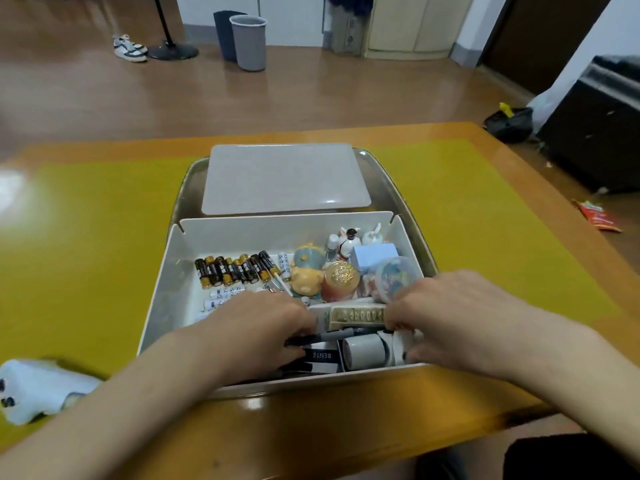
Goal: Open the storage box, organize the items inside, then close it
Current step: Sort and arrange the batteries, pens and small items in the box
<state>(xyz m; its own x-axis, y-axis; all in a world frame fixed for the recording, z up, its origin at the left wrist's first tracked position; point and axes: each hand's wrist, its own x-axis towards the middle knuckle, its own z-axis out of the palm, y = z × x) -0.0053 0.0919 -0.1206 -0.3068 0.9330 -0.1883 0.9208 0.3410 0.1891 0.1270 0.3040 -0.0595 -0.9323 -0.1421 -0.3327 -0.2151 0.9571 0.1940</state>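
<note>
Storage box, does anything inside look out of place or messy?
Mostly the black batteries stand in a neat row in the storage box, but one black battery lies slanted at the row's right end, and white batteries lie loose below.

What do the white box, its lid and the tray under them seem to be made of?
The storage box looks like matte white plastic: thin, even walls with notched corners. The lid, lying flat beyond it, seems frosted, pale grey plastic with a soft sheen and rounded corners. The tray beneath both is probably metal, judging by its silvery, mirror-like rim, though glossy plastic cannot be ruled out.
</note>
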